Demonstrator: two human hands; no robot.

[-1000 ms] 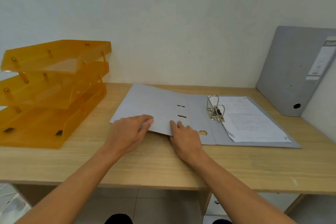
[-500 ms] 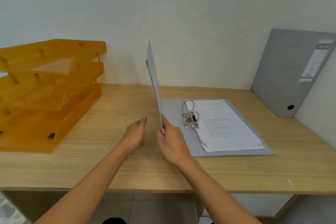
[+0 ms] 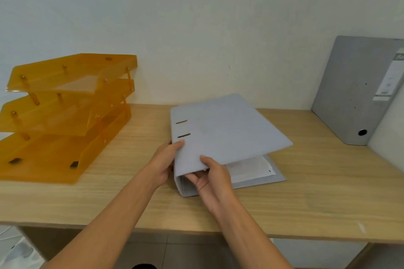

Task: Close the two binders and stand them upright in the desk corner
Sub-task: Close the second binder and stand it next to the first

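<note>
A light grey binder (image 3: 225, 129) lies on the wooden desk (image 3: 306, 199) in the middle, its front cover folded over and still slightly raised above the white papers (image 3: 251, 167) inside. My left hand (image 3: 162, 165) holds the spine side, thumb on the cover's near left corner. My right hand (image 3: 211, 178) grips the cover's near edge, fingers tucked under it. A second grey binder (image 3: 358, 96) is closed and stands upright in the right desk corner, leaning on the wall.
An orange three-tier letter tray (image 3: 63, 113) fills the desk's left side. White walls close the back and right. Bare desk lies between the lying binder and the standing one. The desk's front edge runs just below my forearms.
The cover went from flat open on the left, through vertical, to folded down over the papers. Both hands followed it rightward and now grip its near edge.
</note>
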